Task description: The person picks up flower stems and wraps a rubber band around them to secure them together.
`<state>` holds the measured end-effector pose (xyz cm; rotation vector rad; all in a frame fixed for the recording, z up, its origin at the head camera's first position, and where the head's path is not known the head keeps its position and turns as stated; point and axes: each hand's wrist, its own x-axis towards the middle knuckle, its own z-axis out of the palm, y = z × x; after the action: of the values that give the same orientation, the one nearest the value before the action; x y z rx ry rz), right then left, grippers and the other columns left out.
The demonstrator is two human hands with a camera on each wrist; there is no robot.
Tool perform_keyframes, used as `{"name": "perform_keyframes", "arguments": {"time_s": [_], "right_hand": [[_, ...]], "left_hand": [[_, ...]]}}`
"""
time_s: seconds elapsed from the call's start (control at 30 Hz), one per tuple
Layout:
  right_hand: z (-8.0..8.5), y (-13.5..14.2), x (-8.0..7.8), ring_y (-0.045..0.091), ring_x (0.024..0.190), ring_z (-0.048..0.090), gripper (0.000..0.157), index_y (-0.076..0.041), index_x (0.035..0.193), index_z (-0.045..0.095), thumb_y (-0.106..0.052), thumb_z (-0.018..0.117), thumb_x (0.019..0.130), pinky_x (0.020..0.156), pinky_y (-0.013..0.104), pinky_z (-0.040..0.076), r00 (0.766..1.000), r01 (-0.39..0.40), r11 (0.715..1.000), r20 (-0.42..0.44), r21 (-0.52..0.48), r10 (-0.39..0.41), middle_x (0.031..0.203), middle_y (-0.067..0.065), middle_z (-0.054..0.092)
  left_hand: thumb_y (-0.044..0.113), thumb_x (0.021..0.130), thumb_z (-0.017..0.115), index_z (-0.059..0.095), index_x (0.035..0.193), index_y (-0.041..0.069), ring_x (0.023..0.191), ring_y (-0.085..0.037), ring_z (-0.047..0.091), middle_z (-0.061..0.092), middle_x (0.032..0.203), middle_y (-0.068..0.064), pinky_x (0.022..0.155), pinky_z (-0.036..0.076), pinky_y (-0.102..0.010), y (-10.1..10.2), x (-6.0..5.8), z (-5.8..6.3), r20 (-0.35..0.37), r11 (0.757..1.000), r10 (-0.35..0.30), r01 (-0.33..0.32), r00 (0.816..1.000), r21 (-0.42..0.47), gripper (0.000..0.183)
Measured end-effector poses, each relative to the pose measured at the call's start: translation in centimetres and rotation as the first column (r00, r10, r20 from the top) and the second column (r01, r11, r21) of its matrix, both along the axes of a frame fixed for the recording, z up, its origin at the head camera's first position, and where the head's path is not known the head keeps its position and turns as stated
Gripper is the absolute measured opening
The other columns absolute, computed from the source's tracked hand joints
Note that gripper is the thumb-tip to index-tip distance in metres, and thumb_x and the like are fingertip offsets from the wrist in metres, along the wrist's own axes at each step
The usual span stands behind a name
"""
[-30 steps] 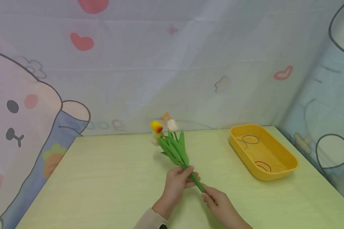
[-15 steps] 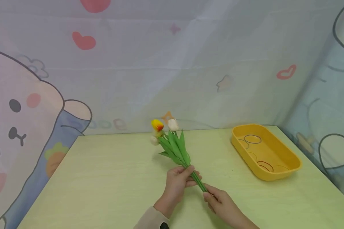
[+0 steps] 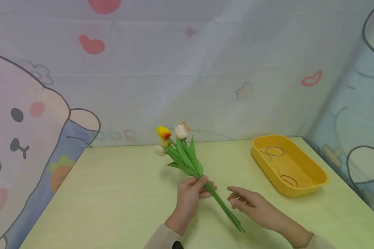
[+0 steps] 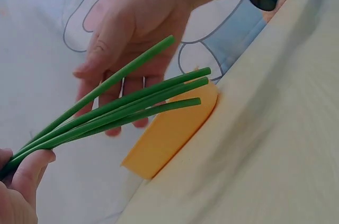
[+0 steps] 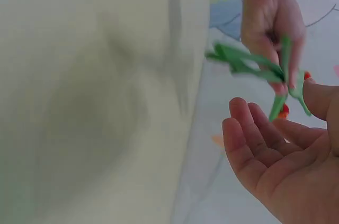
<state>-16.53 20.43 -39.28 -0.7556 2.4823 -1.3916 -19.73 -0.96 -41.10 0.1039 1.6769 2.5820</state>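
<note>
A bunch of artificial tulips (image 3: 187, 157) with white and yellow-red heads and long green leaves slants over the table, heads toward the far left. My left hand (image 3: 190, 193) pinches its stems just below the leaves, between thumb and fingers. Below that grip the bare stem ends (image 4: 153, 91) fan slightly apart in the left wrist view. To the right of the stems, my right hand (image 3: 252, 205) is off the bunch, fingers loosely bent and holding nothing. In the right wrist view its palm (image 5: 286, 166) is turned up, with the blurred stems beyond.
A yellow tray (image 3: 261, 171) stands at the right rear of the pale table (image 3: 112, 193). Several thin coloured rubber bands (image 3: 275, 151) lie in it. Behind the table hangs a printed cloth backdrop (image 3: 162, 69).
My right hand has let go of the stem ends and moved right, fingers loosening. The bunch in my left hand has shifted slightly left, its lower stems now exposed.
</note>
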Motion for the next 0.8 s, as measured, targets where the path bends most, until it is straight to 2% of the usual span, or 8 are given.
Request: {"name": "perform_keyframes", "arguments": {"time_s": [0.2,0.3,0.47,0.53,0.6,0.67,0.73,0.8], "right_hand": [[2.9,3.1,-1.4,0.017,0.099,0.064,0.044,0.007,0.136,0.046,-0.019,0.052,0.101,0.081,0.023,0.055,0.988,0.093,0.993,-0.128,0.075,-0.083,0.119,0.017,0.062],[4.1,4.9,-2.3,0.018,0.099,0.064,0.042,0.006,0.135,0.048,-0.019,0.053,0.1,0.079,0.022,0.055,0.97,0.172,0.979,-0.189,0.109,-0.149,0.119,0.017,0.063],[4.7,8.3,-4.1,-0.002,0.091,0.058,0.041,0.008,0.133,0.048,-0.015,0.054,0.1,0.071,0.019,0.054,0.935,0.267,0.958,-0.271,0.107,-0.231,0.115,0.02,0.062],[4.7,9.7,-4.8,-0.006,0.089,0.055,0.043,0.009,0.134,0.046,-0.016,0.053,0.1,0.069,0.018,0.053,0.919,0.311,0.942,-0.294,0.125,-0.264,0.114,0.021,0.062],[4.7,10.8,-5.5,0.001,0.092,0.057,0.044,0.009,0.134,0.046,-0.019,0.052,0.101,0.068,0.018,0.052,0.904,0.357,0.921,-0.308,0.157,-0.298,0.115,0.024,0.061],[4.5,11.8,-6.1,0.014,0.095,0.061,0.046,0.01,0.133,0.047,-0.023,0.052,0.101,0.069,0.017,0.051,0.884,0.408,0.889,-0.333,0.207,-0.328,0.116,0.024,0.063],[4.0,12.6,-6.6,0.029,0.099,0.061,0.049,0.01,0.133,0.047,-0.027,0.051,0.102,0.07,0.016,0.05,0.877,0.439,0.865,-0.327,0.242,-0.353,0.118,0.025,0.062],[3.4,13.3,-7.0,0.038,0.103,0.058,0.051,0.01,0.134,0.046,-0.029,0.05,0.102,0.072,0.017,0.05,0.875,0.454,0.855,-0.303,0.251,-0.376,0.119,0.027,0.06]], "left_hand": [[0.005,0.092,0.063,0.065,0.093,-0.014,0.07,-0.018,0.072,0.072,0.078,-0.013,0.068,0.06,-0.03,-0.2,0.0,0.3,0.002,1.0,0.001,-0.001,1.0,0.012,0.019],[0.006,0.092,0.064,0.066,0.094,-0.013,0.07,-0.018,0.072,0.072,0.079,-0.013,0.068,0.06,-0.03,-0.2,-0.1,0.3,0.001,1.0,-0.003,0.003,1.0,0.012,0.019],[0.007,0.091,0.065,0.066,0.094,-0.013,0.071,-0.018,0.072,0.072,0.08,-0.013,0.069,0.06,-0.031,-0.3,-0.2,0.0,0.003,1.0,-0.009,0.009,1.0,0.01,0.02],[0.007,0.092,0.065,0.066,0.093,-0.013,0.071,-0.018,0.072,0.072,0.08,-0.013,0.069,0.06,-0.031,-0.3,-0.2,0.0,0.0,1.0,-0.006,0.006,1.0,0.009,0.02],[0.006,0.092,0.064,0.066,0.093,-0.013,0.071,-0.018,0.072,0.072,0.08,-0.013,0.069,0.06,-0.03,-0.3,-0.2,0.0,-0.001,1.0,-0.003,0.003,1.0,0.008,0.019],[0.005,0.092,0.063,0.066,0.093,-0.013,0.071,-0.018,0.072,0.072,0.08,-0.013,0.069,0.06,-0.03,-0.3,-0.3,-0.1,-0.006,1.0,0.0,0.0,1.0,0.008,0.018],[0.005,0.092,0.064,0.066,0.093,-0.012,0.071,-0.018,0.072,0.072,0.079,-0.012,0.068,0.06,-0.029,-0.3,-0.3,-0.1,-0.008,1.0,0.002,-0.002,1.0,0.007,0.018],[0.006,0.092,0.064,0.067,0.092,-0.011,0.072,-0.018,0.072,0.072,0.079,-0.012,0.068,0.06,-0.029,-0.3,-0.3,-0.2,-0.01,1.0,0.001,-0.001,1.0,0.004,0.018]]}}
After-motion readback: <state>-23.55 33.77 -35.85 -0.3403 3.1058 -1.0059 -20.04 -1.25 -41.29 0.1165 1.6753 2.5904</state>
